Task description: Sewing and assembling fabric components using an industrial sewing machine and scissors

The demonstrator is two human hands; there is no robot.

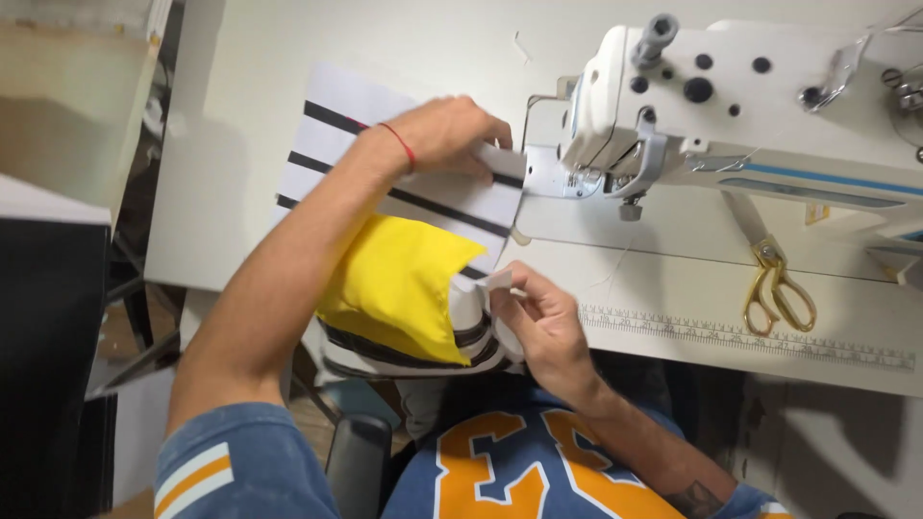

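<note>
While pressing flat on the white cotton fabric with black stripes [423, 192] just beside the white sewing machine [731, 106], left hand [447, 135]; right hand [543, 322] pinched shut on small white label [500, 280], near yellow fabric panel [399, 288]. Gold-handled scissors [774, 279] well apart, on the white table [692, 317].

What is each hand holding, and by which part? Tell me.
The left hand presses the striped white fabric flat near the sewing machine. The right hand pinches its near edge between the fingers.
</note>
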